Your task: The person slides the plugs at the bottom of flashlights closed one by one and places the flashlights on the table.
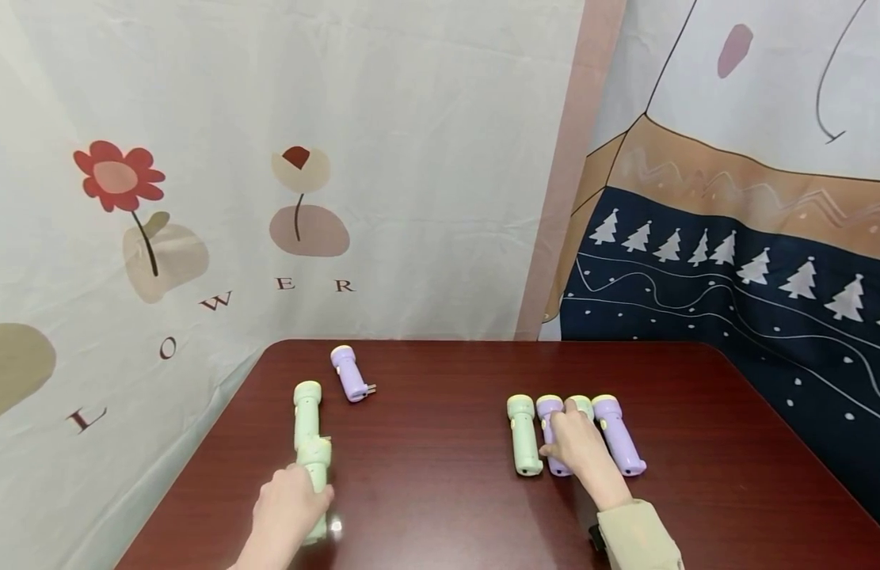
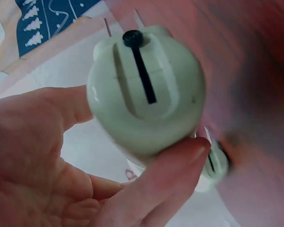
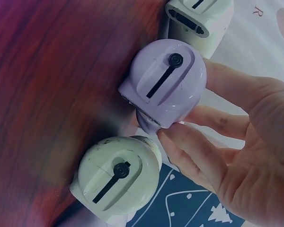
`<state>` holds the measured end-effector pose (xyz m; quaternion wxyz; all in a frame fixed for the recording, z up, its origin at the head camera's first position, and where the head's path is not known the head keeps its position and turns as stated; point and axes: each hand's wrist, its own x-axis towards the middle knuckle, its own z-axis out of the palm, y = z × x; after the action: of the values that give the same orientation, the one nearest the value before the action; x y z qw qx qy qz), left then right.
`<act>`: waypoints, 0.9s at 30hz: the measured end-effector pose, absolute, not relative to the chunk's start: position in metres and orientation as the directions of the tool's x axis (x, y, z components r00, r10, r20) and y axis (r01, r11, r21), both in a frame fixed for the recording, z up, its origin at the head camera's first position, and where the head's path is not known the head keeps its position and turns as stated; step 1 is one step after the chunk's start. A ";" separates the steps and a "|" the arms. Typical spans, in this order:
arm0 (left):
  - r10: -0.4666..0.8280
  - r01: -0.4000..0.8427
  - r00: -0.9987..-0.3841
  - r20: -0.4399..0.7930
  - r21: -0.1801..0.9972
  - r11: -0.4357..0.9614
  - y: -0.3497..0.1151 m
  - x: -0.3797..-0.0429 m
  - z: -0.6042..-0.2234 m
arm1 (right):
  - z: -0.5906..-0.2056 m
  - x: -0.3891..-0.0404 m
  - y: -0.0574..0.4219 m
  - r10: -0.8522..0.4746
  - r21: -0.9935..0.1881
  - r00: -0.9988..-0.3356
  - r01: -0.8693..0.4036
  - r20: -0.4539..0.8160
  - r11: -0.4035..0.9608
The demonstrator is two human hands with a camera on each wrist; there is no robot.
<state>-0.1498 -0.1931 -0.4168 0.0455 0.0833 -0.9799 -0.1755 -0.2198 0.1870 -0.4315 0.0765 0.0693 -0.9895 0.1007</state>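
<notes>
Green flashlights (image 1: 523, 435): smooth, glossy plastic. Purple flashlights (image 1: 620, 438): likewise. Plug prongs (image 1: 371, 389): metallic. Table (image 1: 425, 475): polished, wood-look. Backdrop (image 1: 425, 158): matt, creased cloth. Sleeve (image 1: 639, 537): matt cloth.

The left grip (image 1: 288, 505) partly hides its green flashlight (image 1: 315, 457).

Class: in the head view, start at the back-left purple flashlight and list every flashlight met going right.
Pronged purple flashlight, uncovered green flashlight, half-covered purple flashlight, mostly hidden green flashlight, rightmost purple flashlight.
</notes>
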 end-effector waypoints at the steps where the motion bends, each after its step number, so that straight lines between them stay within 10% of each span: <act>1: -0.175 -0.140 -0.982 0.070 0.352 0.925 -0.189 -0.151 -0.416 | -0.431 -0.220 0.187 -0.120 -0.191 -0.979 -0.151 0.165 0.970; 27: -0.059 0.069 -0.963 0.265 0.449 0.891 -0.098 -0.201 -0.420 | -0.431 -0.219 0.186 -0.108 -0.189 -0.982 -0.136 0.153 0.972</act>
<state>-0.2006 -0.0978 -0.4204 0.1368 -0.0024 -0.9626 -0.2337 -0.2192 0.1862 -0.4314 0.0709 0.0617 -0.9906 0.0998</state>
